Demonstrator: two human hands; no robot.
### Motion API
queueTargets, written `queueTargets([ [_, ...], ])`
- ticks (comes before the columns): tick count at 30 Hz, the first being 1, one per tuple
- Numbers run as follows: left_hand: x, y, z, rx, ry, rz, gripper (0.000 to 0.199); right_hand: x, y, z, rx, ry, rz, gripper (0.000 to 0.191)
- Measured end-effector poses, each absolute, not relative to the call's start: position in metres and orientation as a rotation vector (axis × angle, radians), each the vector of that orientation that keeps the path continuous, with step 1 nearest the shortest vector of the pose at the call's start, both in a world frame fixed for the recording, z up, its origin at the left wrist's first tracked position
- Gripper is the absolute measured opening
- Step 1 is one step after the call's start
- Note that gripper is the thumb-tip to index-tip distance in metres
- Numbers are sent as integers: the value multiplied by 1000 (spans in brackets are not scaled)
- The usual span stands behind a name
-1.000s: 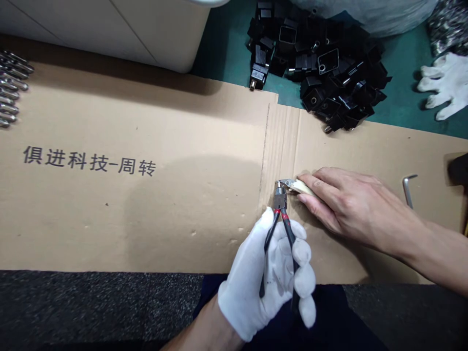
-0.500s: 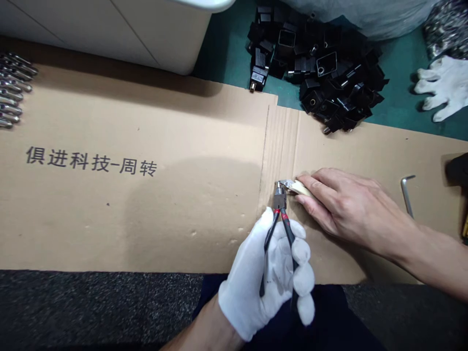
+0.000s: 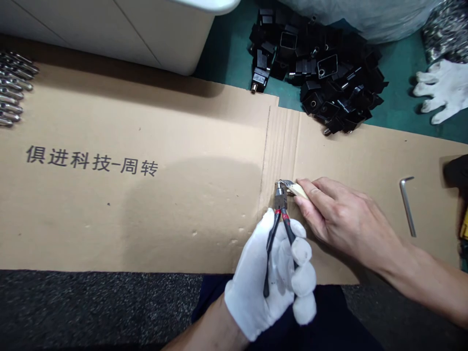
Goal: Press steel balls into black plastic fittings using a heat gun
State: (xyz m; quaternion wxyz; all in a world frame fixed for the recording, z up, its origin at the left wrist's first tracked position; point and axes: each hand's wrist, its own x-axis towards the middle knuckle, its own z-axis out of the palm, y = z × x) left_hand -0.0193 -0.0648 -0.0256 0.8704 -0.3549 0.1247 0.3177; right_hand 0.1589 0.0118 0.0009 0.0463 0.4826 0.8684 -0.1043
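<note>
Head view: green tabletop (image 3: 398, 105), cardboard (image 3: 197, 146) along its near edge, speckled floor (image 3: 91, 309) below.
Left hand (image 3: 258, 280) holds pliers (image 3: 281, 201); right hand (image 3: 340, 217) pinches cream-handled tool (image 3: 299, 190).

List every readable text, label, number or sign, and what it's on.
"俱进科技-周转": printed in dark characters on the cardboard sheet, left part.
Pliers and cream-handled tool: no readable marking; anything there is too small.
Hex key and black housings: nothing legible.
Yellow-and-black object at the right edge: cut off, nothing readable.
No other brands, numbers or signs can be read.
</note>
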Motion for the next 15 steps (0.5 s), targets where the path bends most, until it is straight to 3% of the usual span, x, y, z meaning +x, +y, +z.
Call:
queueTargets([
  [15, -28, -70, -41, -612, 153, 467, 59, 165, 12, -4, 1621, 2698, -704, 36],
])
